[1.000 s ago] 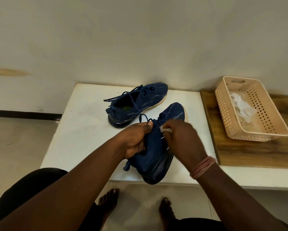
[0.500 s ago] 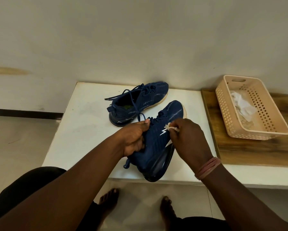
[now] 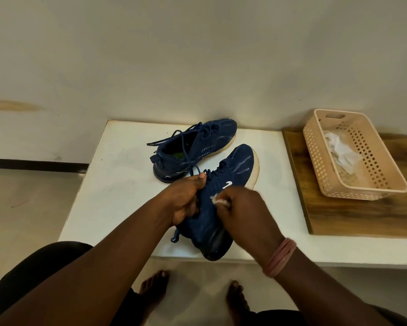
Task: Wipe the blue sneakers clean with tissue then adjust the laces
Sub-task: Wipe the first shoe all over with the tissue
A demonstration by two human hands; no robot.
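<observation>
The near sneaker (image 3: 223,198) lies at the worktop's (image 3: 117,184) front edge, heel overhanging, the 2nd sneaker (image 3: 197,149) just behind it. The left hand (image 3: 186,198) grips its collar; the right hand (image 3: 242,208) pinches a tissue (image 3: 217,200) wad against its side. Best to brace firmly and rub in short strokes, refolding the tissue once soiled.

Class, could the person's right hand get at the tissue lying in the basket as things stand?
Probably yes. The basket is open-topped on the right hand's side, nothing lying between. But that hand pinches a tissue wad against the near sneaker, so it must leave that first.
</observation>
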